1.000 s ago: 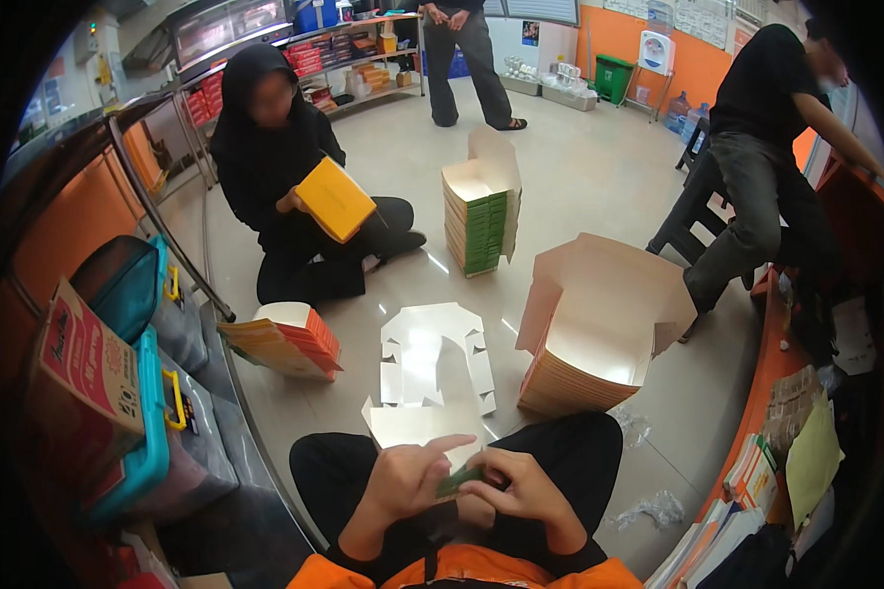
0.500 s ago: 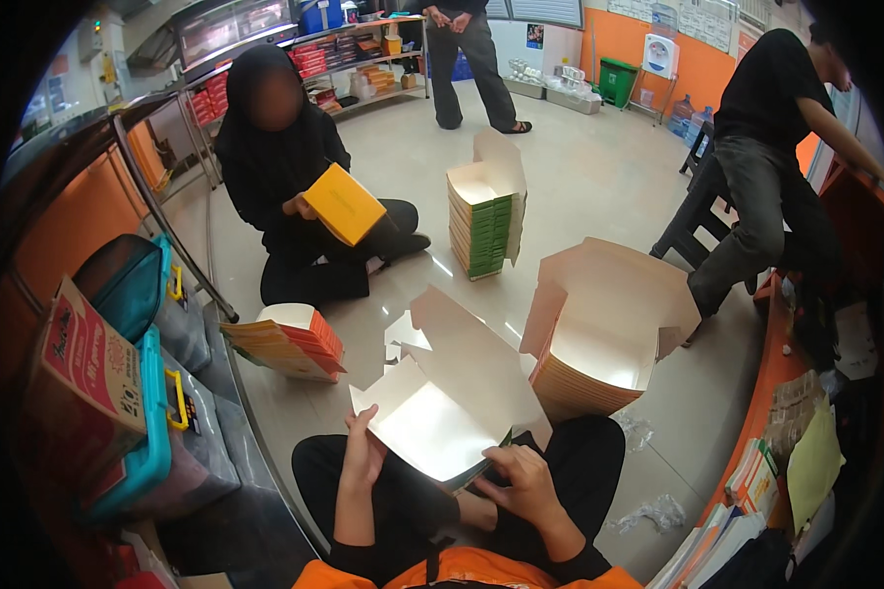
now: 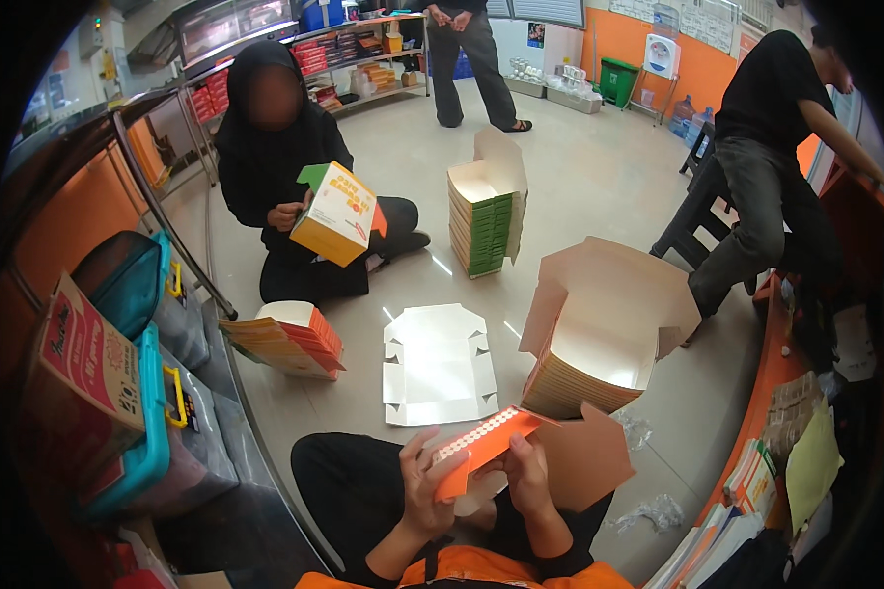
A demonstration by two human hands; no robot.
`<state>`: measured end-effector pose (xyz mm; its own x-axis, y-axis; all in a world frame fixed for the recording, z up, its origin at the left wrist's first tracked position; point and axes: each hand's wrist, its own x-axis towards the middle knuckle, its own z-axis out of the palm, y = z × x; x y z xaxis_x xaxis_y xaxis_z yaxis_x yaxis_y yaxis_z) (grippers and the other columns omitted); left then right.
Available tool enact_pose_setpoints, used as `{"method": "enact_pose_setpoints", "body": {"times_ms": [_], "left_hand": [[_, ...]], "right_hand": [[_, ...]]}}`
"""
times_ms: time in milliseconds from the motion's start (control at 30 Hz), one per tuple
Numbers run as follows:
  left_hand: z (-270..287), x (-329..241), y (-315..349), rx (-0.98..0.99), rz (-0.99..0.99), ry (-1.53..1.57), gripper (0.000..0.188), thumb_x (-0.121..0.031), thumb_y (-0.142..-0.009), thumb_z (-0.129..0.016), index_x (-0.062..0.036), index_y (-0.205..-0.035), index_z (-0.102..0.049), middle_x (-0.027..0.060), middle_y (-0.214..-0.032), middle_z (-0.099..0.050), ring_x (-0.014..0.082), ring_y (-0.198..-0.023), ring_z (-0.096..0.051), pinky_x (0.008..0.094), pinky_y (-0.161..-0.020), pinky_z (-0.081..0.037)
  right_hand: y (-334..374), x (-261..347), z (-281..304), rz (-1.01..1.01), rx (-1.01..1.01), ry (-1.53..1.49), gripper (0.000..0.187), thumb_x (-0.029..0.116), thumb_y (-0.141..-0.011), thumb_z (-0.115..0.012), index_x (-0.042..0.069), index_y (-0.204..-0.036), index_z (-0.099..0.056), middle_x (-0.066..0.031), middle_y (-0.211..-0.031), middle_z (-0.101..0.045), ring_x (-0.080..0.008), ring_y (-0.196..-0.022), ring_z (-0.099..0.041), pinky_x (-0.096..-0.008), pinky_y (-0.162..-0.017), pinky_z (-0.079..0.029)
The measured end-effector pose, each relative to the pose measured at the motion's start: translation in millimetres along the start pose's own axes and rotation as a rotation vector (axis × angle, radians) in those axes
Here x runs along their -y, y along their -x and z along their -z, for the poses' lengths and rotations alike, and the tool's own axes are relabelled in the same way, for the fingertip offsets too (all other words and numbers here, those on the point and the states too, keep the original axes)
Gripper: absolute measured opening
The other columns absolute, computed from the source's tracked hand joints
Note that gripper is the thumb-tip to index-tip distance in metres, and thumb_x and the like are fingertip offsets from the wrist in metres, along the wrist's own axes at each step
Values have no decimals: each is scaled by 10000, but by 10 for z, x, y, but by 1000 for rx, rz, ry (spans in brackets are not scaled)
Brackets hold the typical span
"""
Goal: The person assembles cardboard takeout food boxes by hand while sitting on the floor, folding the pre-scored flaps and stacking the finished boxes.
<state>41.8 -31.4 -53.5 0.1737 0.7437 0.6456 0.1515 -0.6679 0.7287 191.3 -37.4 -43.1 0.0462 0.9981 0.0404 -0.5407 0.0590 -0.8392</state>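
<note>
Both hands are closed on an orange carton blank (image 3: 486, 447) held up over the lap: the left hand (image 3: 424, 491) grips its near left end with the thumb on the printed face, and the right hand (image 3: 525, 471) pinches its right side, fingers wrapped round the edge. Half a second ago the same sheet was spread wide with its pale inner face upward; now it is seen turned and partly folded, the orange outside and a dotted strip facing the camera, with a brown flap hanging to the right. From this it may be judged that the folding of the blank into a box has been begun and is not finished. On the floor just beyond the knees a flat white blank (image 3: 437, 363) lies unfolded. Further right a stack of nested open boxes (image 3: 589, 363) is standing, and a green-sided stack (image 3: 486, 221) is set further off. To the left a fanned pile of orange blanks (image 3: 290, 339) rests near a seated person, by whom a finished yellow box (image 3: 336, 214) is held.
</note>
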Motion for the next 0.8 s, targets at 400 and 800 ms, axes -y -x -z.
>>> {"method": "enact_pose_setpoints", "body": {"times_ms": [400,800], "left_hand": [[197,74,-190,269,47,-19,445,-408,-922,-494,-134,-1268,-550,199,-1383,-397,378,-1209,-475,397,-928,-460],[181,-3,-241,124,218,80,628,-76,-742,-697,-57,-1325,-465,185,-1286,-490,348,-1182,-489,397,-987,-401]], "right_hand": [[-16,-47,-115,96,-151,97,303,82,-925,-534,-43,-1200,-515,-107,-1057,-612,-142,-872,-624,-258,-681,-550],[160,-85,-137,191,0,494,405,143,-893,-587,-35,-1237,-470,-133,-1174,-546,-191,-1044,-548,-322,-878,-451]]}}
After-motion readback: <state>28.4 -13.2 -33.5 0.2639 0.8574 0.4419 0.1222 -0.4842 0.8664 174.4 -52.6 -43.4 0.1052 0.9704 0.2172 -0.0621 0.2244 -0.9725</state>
